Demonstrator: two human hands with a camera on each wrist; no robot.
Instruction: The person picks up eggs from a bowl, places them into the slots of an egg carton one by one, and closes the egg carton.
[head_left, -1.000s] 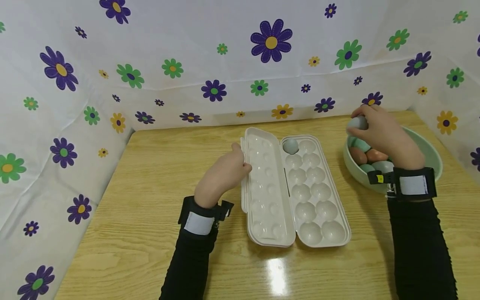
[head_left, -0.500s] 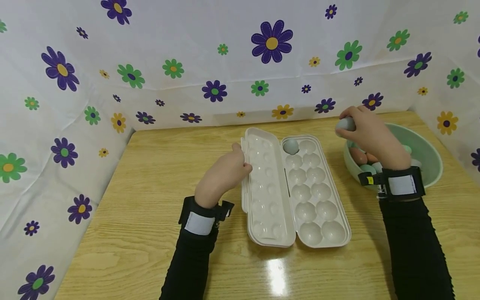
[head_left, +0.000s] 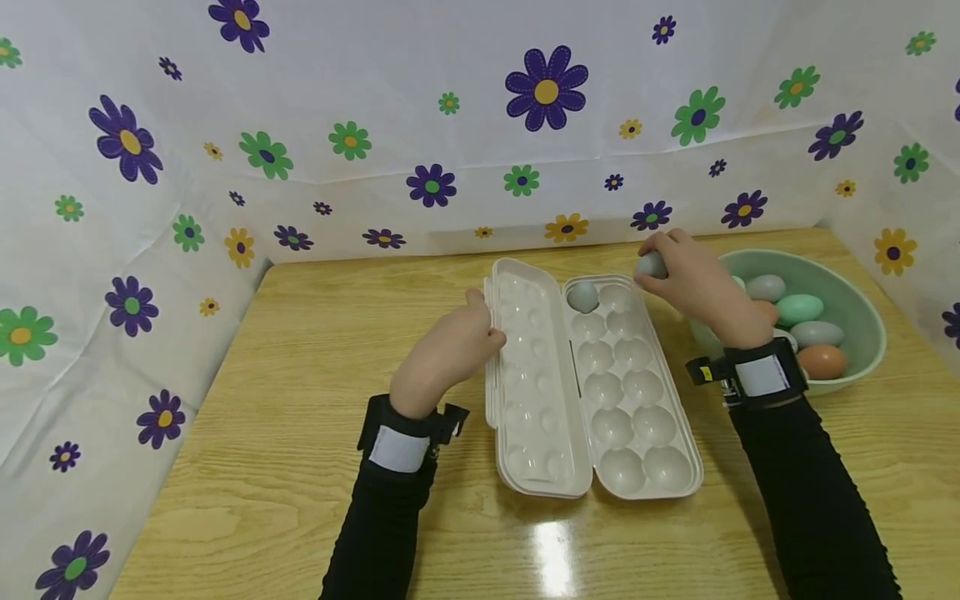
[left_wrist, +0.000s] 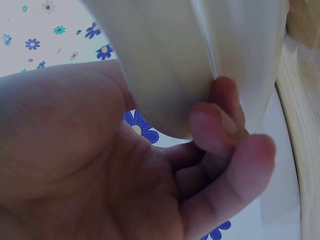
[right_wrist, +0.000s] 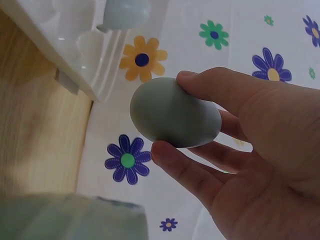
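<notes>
An egg carton [head_left: 619, 371] lies unfolded on the table, its lid [head_left: 542, 400] to the left of the cupped tray. One pale grey-blue egg [head_left: 582, 297] sits in the far left cup. My left hand [head_left: 450, 354] grips the lid's outer edge, and the left wrist view shows its fingers [left_wrist: 252, 167] curled at the edge. Between thumb and fingertips, my right hand [head_left: 701, 287] pinches another grey-blue egg [right_wrist: 170, 112]. It holds that egg in the air near the carton's far right corner, left of the bowl.
A pale green bowl [head_left: 861, 312] stands on the right, partly behind my right hand, with several eggs in grey, mint and brown, such as a mint egg [head_left: 799, 309]. Flowered cloth [head_left: 337, 75] rises behind and beside the wooden table [head_left: 262, 467].
My right hand has carried the egg left from over the bowl to near the carton's far right corner, uncovering more eggs. My left hand keeps its grip on the lid.
</notes>
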